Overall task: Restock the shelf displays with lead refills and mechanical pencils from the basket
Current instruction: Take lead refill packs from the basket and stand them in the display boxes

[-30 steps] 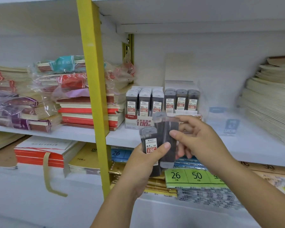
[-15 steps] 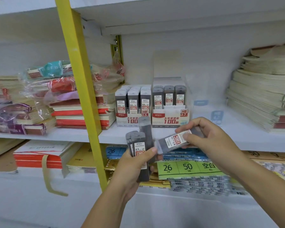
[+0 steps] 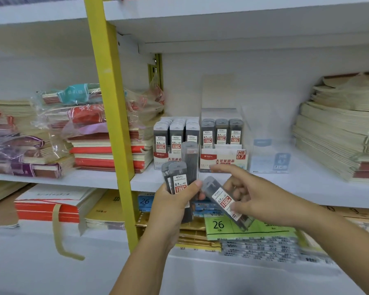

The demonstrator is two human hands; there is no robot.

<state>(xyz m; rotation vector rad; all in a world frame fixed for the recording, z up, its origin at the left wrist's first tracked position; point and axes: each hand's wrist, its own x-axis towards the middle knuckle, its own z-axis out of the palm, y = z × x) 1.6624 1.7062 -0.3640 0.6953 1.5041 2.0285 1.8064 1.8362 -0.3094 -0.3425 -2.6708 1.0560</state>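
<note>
One case at a time looks the sound way. The person would do well to turn the tilted lead refill case (image 3: 226, 202) upright, label forward, and slide it in behind the front row of the 0.7 display box (image 3: 222, 159), not the 0.5 box (image 3: 168, 155) just left of it. The right hand (image 3: 260, 196) pinches that case between thumb and curled fingers, forefinger stretched out, in front of and below the 0.7 display box. The left hand (image 3: 173, 209) grips a bundle of refill cases (image 3: 180, 182) upright, just in front of the same box, above the edge of the shelf (image 3: 307, 188) it stands on.
</note>
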